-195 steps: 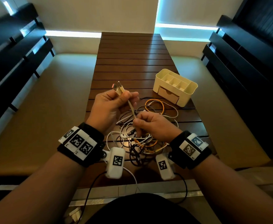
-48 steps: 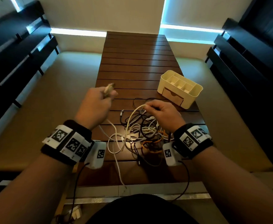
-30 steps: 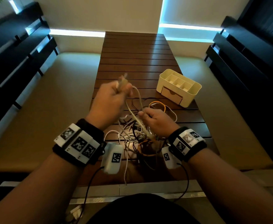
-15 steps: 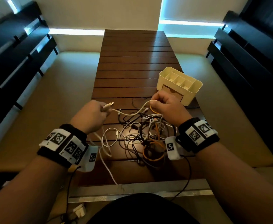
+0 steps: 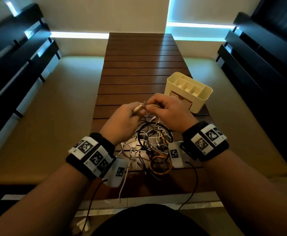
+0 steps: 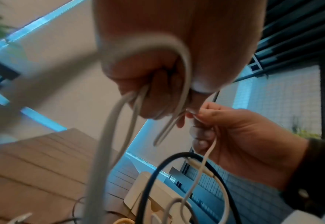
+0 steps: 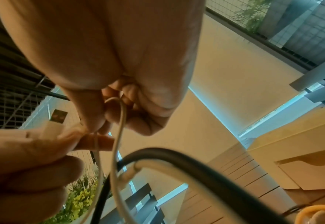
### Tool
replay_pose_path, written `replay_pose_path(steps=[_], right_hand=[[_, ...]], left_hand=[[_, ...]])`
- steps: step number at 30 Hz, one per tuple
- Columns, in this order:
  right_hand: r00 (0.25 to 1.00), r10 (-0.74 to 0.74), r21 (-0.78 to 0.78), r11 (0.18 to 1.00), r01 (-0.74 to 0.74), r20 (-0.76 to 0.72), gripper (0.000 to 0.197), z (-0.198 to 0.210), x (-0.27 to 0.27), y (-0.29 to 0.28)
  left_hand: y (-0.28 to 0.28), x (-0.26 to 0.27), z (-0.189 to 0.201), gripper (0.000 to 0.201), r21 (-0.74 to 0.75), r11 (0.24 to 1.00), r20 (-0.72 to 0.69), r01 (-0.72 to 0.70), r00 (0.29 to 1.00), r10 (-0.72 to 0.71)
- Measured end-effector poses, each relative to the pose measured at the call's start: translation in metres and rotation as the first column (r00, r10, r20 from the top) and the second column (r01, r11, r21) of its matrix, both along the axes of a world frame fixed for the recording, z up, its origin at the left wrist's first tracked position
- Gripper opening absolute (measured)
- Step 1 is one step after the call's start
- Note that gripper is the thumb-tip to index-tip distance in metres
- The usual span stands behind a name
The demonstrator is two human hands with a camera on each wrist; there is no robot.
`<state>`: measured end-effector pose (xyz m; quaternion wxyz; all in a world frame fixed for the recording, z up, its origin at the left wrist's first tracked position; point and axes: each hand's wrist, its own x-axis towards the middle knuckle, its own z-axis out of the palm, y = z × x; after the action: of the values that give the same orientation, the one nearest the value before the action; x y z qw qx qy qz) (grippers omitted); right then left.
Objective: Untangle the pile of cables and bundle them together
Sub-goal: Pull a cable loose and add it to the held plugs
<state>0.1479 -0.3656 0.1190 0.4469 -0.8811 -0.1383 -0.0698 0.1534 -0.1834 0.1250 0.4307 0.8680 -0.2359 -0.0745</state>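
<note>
A tangled pile of cables (image 5: 149,143), white, black and orange, lies on the near end of the wooden table (image 5: 139,65). Both hands meet just above its far side. My left hand (image 5: 137,111) grips folded loops of a white cable (image 6: 184,72), and the cable's USB plug (image 5: 139,109) sticks out between thumb and fingers. My right hand (image 5: 149,106) pinches the same thin white cable (image 7: 119,121) right beside the plug (image 7: 58,116). A black cable loop (image 6: 148,181) hangs below the hands.
A cream desk organizer (image 5: 188,92) with compartments and a drawer stands on the table's right edge, just beyond my right hand. An orange cable coil (image 5: 159,166) lies at the pile's near side. Dark slatted benches (image 5: 16,62) flank the table on both sides.
The hands, which held the white cable stretched apart half a second ago, have come together above the pile. The left hand moved right and up, the right hand moved left.
</note>
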Motion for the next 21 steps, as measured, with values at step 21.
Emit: replay_pose_path(steps=[21], right_hand=[[0.972, -0.181, -0.062, 0.983, 0.174, -0.15, 0.011, -0.033, -0.003, -0.012]], left_hand=[[0.014, 0.004, 0.028, 0.025, -0.256, 0.919, 0.115, -0.3, 0.935, 0.337]])
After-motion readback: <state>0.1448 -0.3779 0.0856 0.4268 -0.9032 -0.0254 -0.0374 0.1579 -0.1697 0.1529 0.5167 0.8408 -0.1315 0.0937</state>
